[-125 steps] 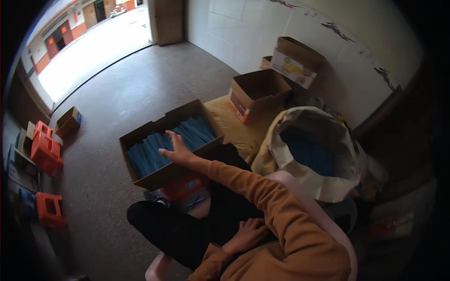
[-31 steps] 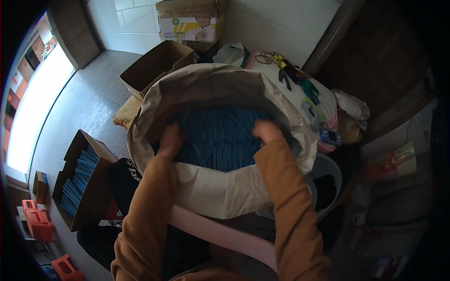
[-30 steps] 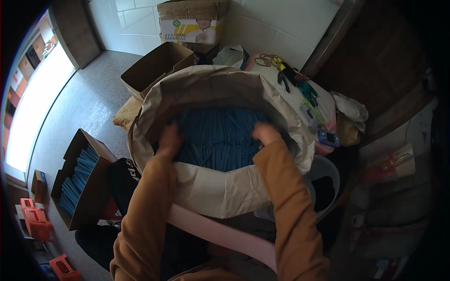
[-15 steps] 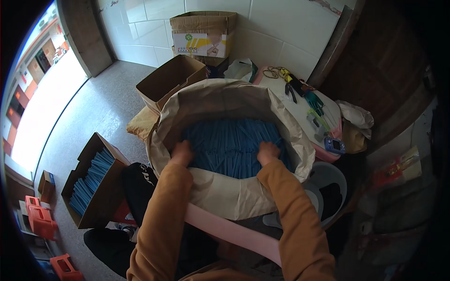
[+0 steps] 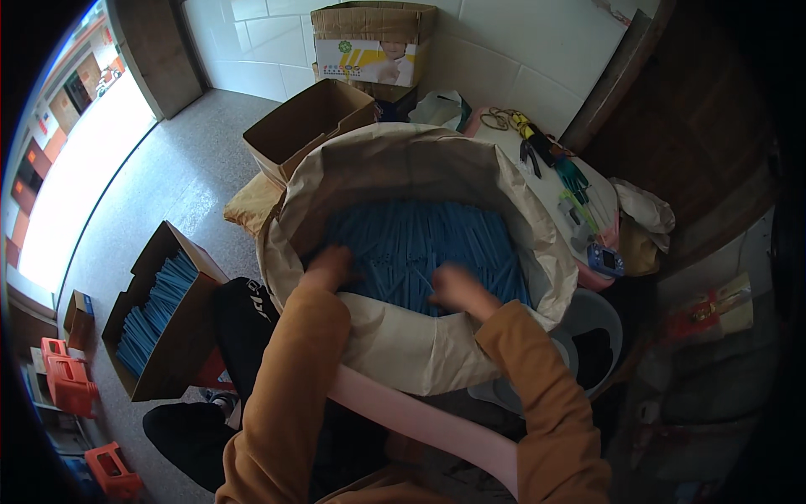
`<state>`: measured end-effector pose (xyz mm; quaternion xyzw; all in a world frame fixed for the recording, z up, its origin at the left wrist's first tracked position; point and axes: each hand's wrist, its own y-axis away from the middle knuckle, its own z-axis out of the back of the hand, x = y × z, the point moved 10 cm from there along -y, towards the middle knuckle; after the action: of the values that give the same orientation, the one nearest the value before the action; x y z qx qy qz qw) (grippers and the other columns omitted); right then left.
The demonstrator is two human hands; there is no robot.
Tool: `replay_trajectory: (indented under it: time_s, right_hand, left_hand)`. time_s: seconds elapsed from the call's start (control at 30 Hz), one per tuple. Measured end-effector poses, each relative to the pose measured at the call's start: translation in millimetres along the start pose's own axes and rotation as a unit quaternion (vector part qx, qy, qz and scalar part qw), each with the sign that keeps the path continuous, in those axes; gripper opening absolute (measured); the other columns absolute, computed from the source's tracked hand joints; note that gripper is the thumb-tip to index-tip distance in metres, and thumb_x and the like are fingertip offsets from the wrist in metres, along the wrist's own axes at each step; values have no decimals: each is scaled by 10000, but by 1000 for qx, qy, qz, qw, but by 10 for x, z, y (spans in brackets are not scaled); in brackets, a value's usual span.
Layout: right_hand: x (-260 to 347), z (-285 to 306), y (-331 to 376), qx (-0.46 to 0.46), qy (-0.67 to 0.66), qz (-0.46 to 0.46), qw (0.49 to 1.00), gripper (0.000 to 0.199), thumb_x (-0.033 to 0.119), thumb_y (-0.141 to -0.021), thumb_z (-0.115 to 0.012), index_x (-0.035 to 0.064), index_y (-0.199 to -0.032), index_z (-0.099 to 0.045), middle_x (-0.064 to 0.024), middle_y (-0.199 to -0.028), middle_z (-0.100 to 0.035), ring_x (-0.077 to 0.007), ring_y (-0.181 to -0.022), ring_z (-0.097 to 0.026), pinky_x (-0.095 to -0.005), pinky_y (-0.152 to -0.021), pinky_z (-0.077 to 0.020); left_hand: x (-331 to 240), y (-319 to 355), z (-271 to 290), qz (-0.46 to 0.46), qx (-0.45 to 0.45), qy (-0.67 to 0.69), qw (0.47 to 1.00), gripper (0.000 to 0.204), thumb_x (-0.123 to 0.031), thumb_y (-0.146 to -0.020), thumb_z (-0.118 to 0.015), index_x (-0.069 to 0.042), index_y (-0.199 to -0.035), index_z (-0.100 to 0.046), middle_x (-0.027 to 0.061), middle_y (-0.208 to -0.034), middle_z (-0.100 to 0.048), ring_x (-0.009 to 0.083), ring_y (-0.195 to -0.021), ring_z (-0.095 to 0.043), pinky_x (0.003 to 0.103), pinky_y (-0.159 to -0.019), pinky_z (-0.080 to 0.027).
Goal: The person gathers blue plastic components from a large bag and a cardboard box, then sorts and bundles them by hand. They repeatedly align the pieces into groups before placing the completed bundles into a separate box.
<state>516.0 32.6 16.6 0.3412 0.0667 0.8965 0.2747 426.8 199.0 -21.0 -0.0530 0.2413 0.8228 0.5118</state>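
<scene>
A large beige sack [image 5: 424,353] with its rim rolled outward stands in front of me, and a dense layer of thin blue strips [image 5: 420,235] lies inside it. My left hand [image 5: 332,267] is inside the sack at the left edge of the strips; its fingers are partly hidden. Toward the middle of the near side, my right hand [image 5: 460,291] touches or hovers just over the strips, blurred by motion, so its grip does not show. Both forearms reach over the sack's near rim.
Left of the sack, a cardboard box [image 5: 214,262] holds more blue strips. Behind it is an open brown box [image 5: 281,139]. A side table [image 5: 546,181] at right carries tools and a small blue device [image 5: 604,259]. A grey bucket [image 5: 606,315] stands beside the sack; red plastic items [image 5: 69,382] sit far left.
My right hand has moved left, toward the middle of the strips. My left hand has shifted slightly right. The whole view has tilted a little.
</scene>
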Motion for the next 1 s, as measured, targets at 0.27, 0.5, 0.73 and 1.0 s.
replay_trajectory:
  time_s: [0.27,0.5,0.73,1.0]
  right_hand:
    - [-94,-166,12,53,114,-35,991,367,356,-788,-563,0,-745,-643,-148,-720,-629,-260,-675,-613,-353,-641,-478]
    - [-248,-95,-60,30,163,-92,982,292,289,-825,-509,35,-790,-648,-144,-778,-635,-291,-723,-618,-391,-679,-488]
    - [-129,180,-57,-118,179,-98,972,298,291,-807,-560,1,-849,-617,-200,-888,-595,-320,-796,-605,-377,-678,-500]
    - [-309,-164,-164,-9,49,-83,995,355,300,-770,-609,-39,-874,-595,-239,-920,-588,-324,-834,-592,-376,-731,-484]
  left_hand:
    - [50,-23,-41,19,-28,45,998,352,-196,-608,-730,-78,-912,-599,168,-944,-596,334,-904,-572,404,-788,-470]
    - [45,22,15,62,-1,96,993,312,-153,-572,-721,-74,-856,-620,162,-913,-614,302,-886,-590,362,-783,-474]
    - [220,48,-142,101,60,137,984,344,-137,-573,-711,-93,-904,-627,173,-937,-610,300,-903,-590,341,-792,-476]
    - [58,118,-61,113,16,79,990,581,-193,-618,-702,-30,-1132,-485,256,-1073,-531,362,-986,-539,374,-860,-439]
